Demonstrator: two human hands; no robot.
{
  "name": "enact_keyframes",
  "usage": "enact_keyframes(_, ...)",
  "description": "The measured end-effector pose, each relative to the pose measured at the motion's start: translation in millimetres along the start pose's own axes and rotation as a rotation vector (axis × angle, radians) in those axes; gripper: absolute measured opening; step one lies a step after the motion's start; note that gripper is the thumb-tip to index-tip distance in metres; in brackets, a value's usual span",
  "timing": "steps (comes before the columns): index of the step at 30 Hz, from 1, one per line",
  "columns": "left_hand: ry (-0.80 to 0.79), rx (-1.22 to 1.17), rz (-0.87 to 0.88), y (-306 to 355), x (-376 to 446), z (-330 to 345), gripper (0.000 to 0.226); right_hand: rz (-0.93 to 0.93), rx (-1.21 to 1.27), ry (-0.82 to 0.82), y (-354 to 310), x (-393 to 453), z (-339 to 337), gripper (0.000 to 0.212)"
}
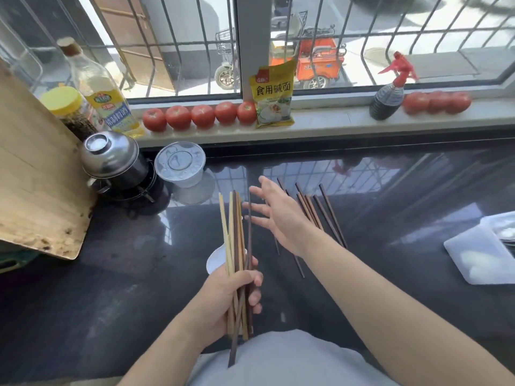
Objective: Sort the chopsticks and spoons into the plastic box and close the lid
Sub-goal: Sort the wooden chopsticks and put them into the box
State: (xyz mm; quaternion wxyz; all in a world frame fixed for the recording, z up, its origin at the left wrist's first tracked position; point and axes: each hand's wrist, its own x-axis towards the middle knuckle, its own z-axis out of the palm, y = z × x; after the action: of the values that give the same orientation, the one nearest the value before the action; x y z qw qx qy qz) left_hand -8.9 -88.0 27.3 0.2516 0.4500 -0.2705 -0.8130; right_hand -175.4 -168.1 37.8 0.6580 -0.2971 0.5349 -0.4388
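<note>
At lower centre of the frame the left hand (237, 291) gripped a bundle of chopsticks (237, 240), pale and dark sticks mixed, fingers curled round them. The sticks stood nearly upright and fanned slightly toward the top; their lower ends ran down past the palm, over the person's pale shirt (278, 360). Behind the bundle a white spoon (216, 260) lay on the dark countertop (125, 274), most of it hidden by the hand and sticks.

The right hand (274, 215) hovered at mid-frame with fingers spread and loose, grasping nothing. It was motion-blurred, so the fingertips were hard to make out. Behind and beside it, loose chopsticks (326, 213) lay scattered on the countertop, several partly covered by the hand and forearm.

At the right edge a translucent plastic box (479, 252) was cut off by the frame; something dark and shiny lay in its far corner, too clipped to identify.

In the upper left stood a steel pot (111, 157), a clear round container (181, 162), an oil bottle (103, 93) and a leaning wooden board (36, 176). Tomatoes (200, 115) lined the sill beside a yellow packet (274, 98) and a blurred spray bottle (390, 93).
</note>
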Motion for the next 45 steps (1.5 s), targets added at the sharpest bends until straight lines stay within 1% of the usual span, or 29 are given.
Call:
enact_keyframes(3, 0.033, 0.015, 0.096, 19.5, 6.6, -2.8, 0.016, -0.075, -0.022, 0.037, -23.3, 19.0, 17.2, 0.050)
enact_keyframes(4, 0.052, 0.020, 0.125, 25.0, 12.1, -4.1, 0.015, -0.090, -0.082, 0.052, -29.9, 25.6, 21.3, 0.046)
enact_keyframes(6, 0.075, 0.016, 0.157, 29.2, 23.0, -8.4, 0.019, -0.109, -0.342, 0.076, -36.5, 35.7, 26.3, 0.043)
enact_keyframes(8, 0.081, 0.006, 0.101, 18.8, 26.4, -13.1, 0.025, -0.114, -0.599, 0.052, -28.6, 35.2, 26.2, 0.045)
enact_keyframes(9, 0.077, -0.017, 0.046, 6.8, 23.2, -15.2, 0.025, -0.092, -0.671, 0.012, -18.9, 30.7, 23.1, 0.046)
enact_keyframes(11, 0.043, -0.042, -0.101, -23.0, 8.9, -19.0, 0.019, 0.038, -0.680, -0.081, 10.3, 15.0, 10.5, 0.048)
enact_keyframes(12, 0.025, -0.025, -0.164, -34.0, 0.0, -21.3, 0.022, 0.112, -0.650, -0.090, 28.8, 6.6, 0.4, 0.048)
enact_keyframes(13, 0.017, -0.013, -0.200, -41.6, -5.7, -24.2, 0.027, 0.164, -0.651, -0.054, 49.0, -0.4, -12.7, 0.047)
enact_keyframes(14, 0.029, -0.032, -0.206, -45.6, -6.3, -27.5, 0.027, 0.193, -0.695, 0.030, 68.0, -7.1, -27.9, 0.045)
enact_keyframes(15, 0.056, -0.062, -0.193, -47.0, -1.9, -30.8, 0.023, 0.205, -0.821, 0.151, 85.2, -12.8, -44.5, 0.041)
enact_keyframes(17, 0.119, -0.063, -0.142, -42.4, 10.2, -33.3, 0.014, 0.133, -1.187, 0.408, 112.5, -26.9, -74.2, 0.032)
enact_keyframes(18, 0.145, -0.049, -0.113, -38.6, 15.4, -32.1, 0.013, 0.071, -1.321, 0.515, 122.3, -32.0, -86.0, 0.031)
enact_keyframes(19, 0.177, -0.039, -0.089, -37.4, 20.6, -31.7, 0.012, 0.025, -1.405, 0.606, 127.7, -35.3, -97.1, 0.035)
enact_keyframes(20, 0.208, -0.047, -0.081, -37.2, 24.1, -31.0, 0.011, 0.024, -1.439, 0.673, 131.3, -36.7, -107.2, 0.039)
enact_keyframes(22, 0.244, -0.074, -0.089, -36.8, 26.3, -29.2, 0.007, 0.112, -1.476, 0.707, 138.8, -37.3, -124.4, 0.044)
enact_keyframes(23, 0.253, -0.083, -0.099, -37.1, 26.5, -28.6, 0.006, 0.138, -1.508, 0.685, 143.1, -37.8, -131.3, 0.041)
enact_keyframes(24, 0.261, -0.094, -0.110, -38.1, 26.3, -28.9, 0.006, 0.121, -1.541, 0.662, 149.6, -37.1, -138.0, 0.035)
enact_keyframes(26, 0.269, -0.103, -0.130, -41.2, 25.5, -29.9, 0.007, 0.082, -1.573, 0.606, 154.1, -36.5, -142.9, 0.022)
enact_keyframes(28, 0.273, -0.103, -0.136, -42.6, 23.7, -29.6, 0.008, 0.121, -1.562, 0.574, 151.5, -35.7, -142.1, 0.012)
enact_keyframes(29, 0.276, -0.101, -0.133, -42.7, 22.9, -29.3, 0.008, 0.173, -1.546, 0.566, 148.4, -36.5, -139.8, 0.009)
enact_keyframes(31, 0.280, -0.101, -0.117, -41.4, 21.1, -28.3, 0.008, 0.210, -1.522, 0.561, 148.6, -37.1, -138.0, 0.012)
enact_keyframes(34, 0.276, -0.108, -0.109, -40.6, 18.2, -26.4, 0.008, 0.218, -1.568, 0.536, 154.5, -37.2, -142.1, 0.012)
enact_keyframes(35, 0.274, -0.108, -0.112, -41.0, 17.4, -25.7, 0.008, 0.215, -1.546, 0.534, 153.1, -36.7, -143.0, 0.011)
enact_keyframes(41, 0.256, -0.081, -0.107, -43.2, 12.8, -25.5, 0.010, 0.202, -1.288, 0.610, 142.9, -45.7, -149.5, 0.010)
enact_keyframes(43, 0.255, -0.078, -0.107, -43.0, 11.7, -24.8, 0.010, 0.238, -1.171, 0.632, 137.3, -50.5, -151.3, 0.009)
enact_keyframes(45, 0.247, -0.084, -0.109, -42.9, 11.2, -23.0, 0.010, 0.286, -1.115, 0.630, 127.8, -55.1, -151.3, 0.013)
